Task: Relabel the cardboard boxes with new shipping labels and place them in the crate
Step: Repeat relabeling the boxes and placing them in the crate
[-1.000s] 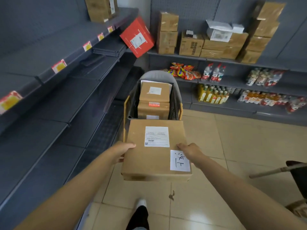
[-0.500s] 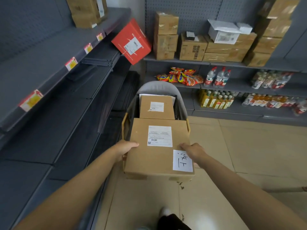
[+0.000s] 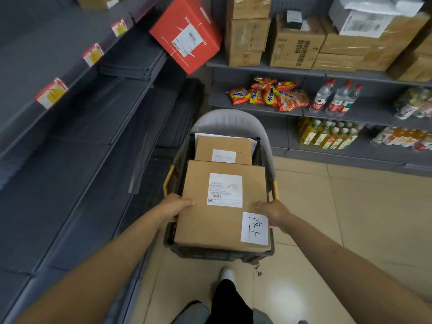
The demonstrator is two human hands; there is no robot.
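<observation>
holding a flat cardboard box [image 3: 210, 220] from both sides: left hand [image 3: 174, 206] clasps the left edge, thumb on the top face and fingers wrapped under out of sight; right hand [image 3: 272, 212] clasps the right edge the same way, thumb on top. both grips closed on the box. between the two grips, on the top face, sits a printed shipping label [image 3: 225, 190] with small text and a barcode. just inside the right grip, at the near right corner, a white paper slip [image 3: 254, 228] with handwritten characters. the box lies level over the near end of a dark crate [image 3: 210, 253]; cannot tell whether its underside rests on the crate rim or what is below it. beyond the grips, further in the crate, a second cardboard box [image 3: 224, 147] with its own small white label [image 3: 223, 156], a white sheet showing behind it. yellow crate handles [image 3: 168, 180] show just ahead of each grip. the crate sits on a grey chair [image 3: 230, 121] whose curved back rises at the far end. left of the left grip: grey shelving [image 3: 70, 136] with yellow-red price tags. far ahead: a tilted red box [image 3: 187, 33], stacked cardboard cartons [image 3: 297, 43], snack packets [image 3: 268, 94], bottles [image 3: 334, 97]. below the grips: tiled floor [image 3: 350, 218], one shoe [image 3: 228, 275].
</observation>
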